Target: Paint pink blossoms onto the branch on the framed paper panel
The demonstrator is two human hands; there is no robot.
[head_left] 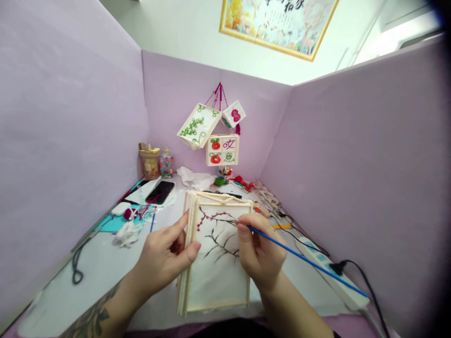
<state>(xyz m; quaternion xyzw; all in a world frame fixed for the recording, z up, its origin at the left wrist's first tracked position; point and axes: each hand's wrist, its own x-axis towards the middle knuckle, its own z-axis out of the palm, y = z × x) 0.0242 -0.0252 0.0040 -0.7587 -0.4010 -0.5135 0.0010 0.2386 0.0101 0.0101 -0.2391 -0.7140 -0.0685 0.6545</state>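
Note:
A box-shaped lantern frame (216,291) of pale wooden sticks, with white panels, stands tilted before me. Dark branches and small red blossoms are painted on the panel facing me. My left hand (165,251) grips its left edge, thumb at the front and fingers round the side. In my right hand (261,246) is a thin blue paintbrush (303,257), pinched near its tip. That tip meets or hovers just over the upper right branch; contact is hard to tell. The long handle slants down to the right.
A phone (160,192), crumpled tissue (127,234) and turquoise sheet (109,224) lie at left. Jars (150,162) stand behind them. Decorated lanterns (221,150) hang at the back. On the right are a power strip (333,272) and cables (369,286). Purple partitions (352,155) enclose the table.

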